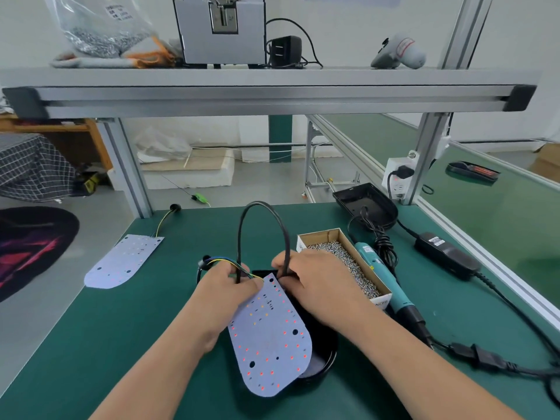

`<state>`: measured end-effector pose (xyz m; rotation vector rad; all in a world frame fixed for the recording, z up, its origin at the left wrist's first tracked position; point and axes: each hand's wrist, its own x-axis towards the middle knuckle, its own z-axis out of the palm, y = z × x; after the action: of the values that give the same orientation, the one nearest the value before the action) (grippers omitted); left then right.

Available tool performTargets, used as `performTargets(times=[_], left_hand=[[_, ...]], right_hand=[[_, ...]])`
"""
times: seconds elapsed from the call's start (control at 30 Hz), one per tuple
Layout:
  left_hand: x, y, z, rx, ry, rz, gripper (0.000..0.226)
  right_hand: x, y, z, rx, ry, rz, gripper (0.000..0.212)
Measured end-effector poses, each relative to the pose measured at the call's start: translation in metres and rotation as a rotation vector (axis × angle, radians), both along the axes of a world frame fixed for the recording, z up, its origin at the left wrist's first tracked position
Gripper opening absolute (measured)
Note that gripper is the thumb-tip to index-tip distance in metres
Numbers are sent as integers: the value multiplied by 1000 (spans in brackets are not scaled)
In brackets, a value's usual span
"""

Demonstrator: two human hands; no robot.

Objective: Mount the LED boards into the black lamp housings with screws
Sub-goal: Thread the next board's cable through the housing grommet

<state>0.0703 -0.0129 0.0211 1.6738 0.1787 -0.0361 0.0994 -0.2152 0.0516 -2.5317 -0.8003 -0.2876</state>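
From the head camera, the left hand (pixel 231 287) has its fingers curled round the top edge of the LED board (pixel 270 339), where coloured wires (pixel 225 262) leave it. The right hand (pixel 315 283) pinches the black cable (pixel 263 211), which loops up from between both sets of fingers. Below the fingers the board lies tilted over the black lamp housing (pixel 325 357). Just right of the right fingers sits the box of screws (pixel 344 259), with the electric screwdriver (pixel 385 281) beyond it. Far left of the left fingers lies a second LED board (pixel 121 262).
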Motion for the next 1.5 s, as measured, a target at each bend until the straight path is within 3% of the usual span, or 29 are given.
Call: performTargets(times=[0.23,0.47,0.7,0.83,0.93,1.0,1.1,1.2,1.27,1.4,1.5], left_hand=[[-7,-8,12,-130,-24,-14,55],[-9,-13,14,-222,-23,68,43],[-10,-12,25,-274,-131,97,46],[-9,-10,25,-247,-164,92,41],[-6,-5,20,-218,-152,94,42],[-5,-4,17,-203,-123,71,45],[-7,-6,13,-242,-80,13,43],[-7,-3,16,-336,-87,-16,40],[-8,-3,19,-375,-99,-43,40],[-11,-4,22,-410,-131,-99,36],[-10,2,25,-419,-138,-56,34]], right_hand=[[5,-3,-5,203,81,-9,4],[9,-6,-1,233,207,52,11],[8,-3,1,243,103,91,22],[13,-11,-2,215,153,87,28],[8,-20,1,475,222,25,47],[4,-21,5,697,314,118,53],[-1,-14,8,1142,451,300,48],[3,-15,10,1489,630,264,36],[7,-23,10,1373,641,154,37],[-2,-27,6,629,507,260,37],[-10,-21,13,444,466,231,29]])
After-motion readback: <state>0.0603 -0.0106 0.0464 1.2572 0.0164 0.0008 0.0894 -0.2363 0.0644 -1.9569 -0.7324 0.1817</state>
